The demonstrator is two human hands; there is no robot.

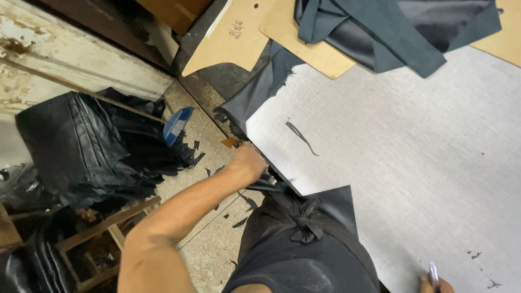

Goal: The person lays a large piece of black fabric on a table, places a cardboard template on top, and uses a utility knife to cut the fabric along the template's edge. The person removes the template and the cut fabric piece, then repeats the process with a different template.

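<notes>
My left hand (247, 161) reaches down to the near left edge of the grey cutting table (391, 152). Its fingers are hidden below the edge, beside dark fabric (255, 95) that hangs off the table corner. My right hand (434, 283) shows only at the bottom right corner, closed around a thin silvery-white marking tool (432, 273). A narrow dark fabric sliver (300, 137) lies on the table just beyond my left hand. A black apron (306, 228) is knotted at my waist.
Brown cardboard patterns (244, 35) and folded dark teal cloth (380, 32) lie along the table's far end. On the floor to the left lie a heap of black leather (76, 146), a blue object (177, 125), a wooden frame (103, 233) and scattered dark scraps.
</notes>
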